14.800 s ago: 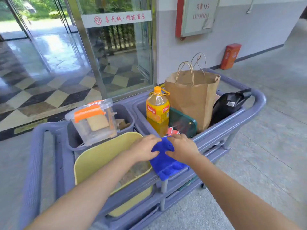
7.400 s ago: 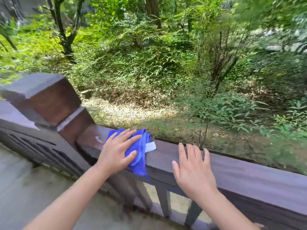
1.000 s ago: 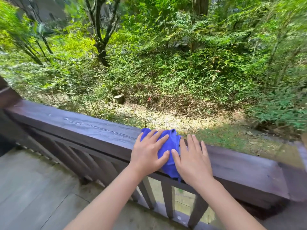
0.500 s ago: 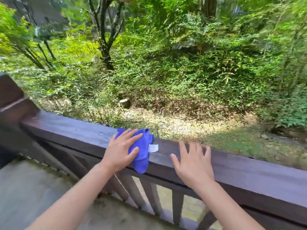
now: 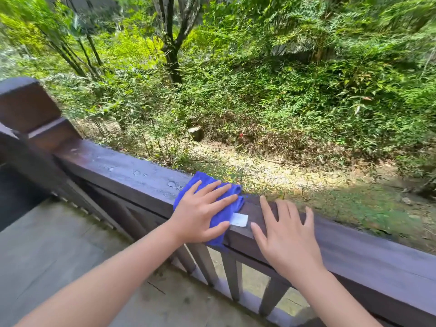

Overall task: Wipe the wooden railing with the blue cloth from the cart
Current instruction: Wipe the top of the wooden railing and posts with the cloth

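We see our left hand (image 5: 200, 218) and right hand (image 5: 286, 241) bare, forearms unsleeved, without rings or watches.

Two hands (image 5: 203, 215), one cloth (image 5: 224, 213), one railing (image 5: 132, 173)

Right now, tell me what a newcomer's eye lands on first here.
The blue cloth, vivid against the dark wooden railing, pressed flat under the left hand. The right hand lies bare on the rail beside it. Beyond, dense green bushes fill the background.
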Available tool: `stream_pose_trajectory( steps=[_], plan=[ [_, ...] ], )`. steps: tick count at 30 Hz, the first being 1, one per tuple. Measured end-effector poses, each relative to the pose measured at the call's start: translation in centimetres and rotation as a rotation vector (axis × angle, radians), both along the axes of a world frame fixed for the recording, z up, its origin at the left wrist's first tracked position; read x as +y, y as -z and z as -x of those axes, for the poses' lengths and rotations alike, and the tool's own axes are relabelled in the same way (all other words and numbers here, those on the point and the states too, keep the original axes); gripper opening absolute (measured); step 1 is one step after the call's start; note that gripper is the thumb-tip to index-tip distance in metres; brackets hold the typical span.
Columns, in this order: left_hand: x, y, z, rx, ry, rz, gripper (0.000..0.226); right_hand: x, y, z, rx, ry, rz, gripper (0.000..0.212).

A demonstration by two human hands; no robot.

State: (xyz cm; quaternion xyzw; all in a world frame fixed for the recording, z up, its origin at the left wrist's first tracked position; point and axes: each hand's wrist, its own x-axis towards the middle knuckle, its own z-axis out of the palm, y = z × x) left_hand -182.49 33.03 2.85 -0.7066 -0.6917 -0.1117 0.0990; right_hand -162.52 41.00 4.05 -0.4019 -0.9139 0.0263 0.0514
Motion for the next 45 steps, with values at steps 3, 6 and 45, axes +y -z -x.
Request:
stream_pose_trajectory(
  steps=[3, 6, 45],
  plan=[
    [-1.3, -0.2, 3.9, -0.046, -0.023, 0.034, 0.052, -0.1, 0.0, 1.0, -0.009, -0.019, 0.054, 0.075],
    [-2.5, -0.9, 7.7, -0.161, -0.144, 0.016, 0.05, -0.1, 0.1, 3.1, -0.032, -0.052, 0.078, 0.076],
    [-7.2, -1.9, 35.9, 0.272, 0.351, 0.006, 0.049, -8.8, 0.7, 34.4, 0.052, 0.209, -0.039, 0.049]
  ],
)
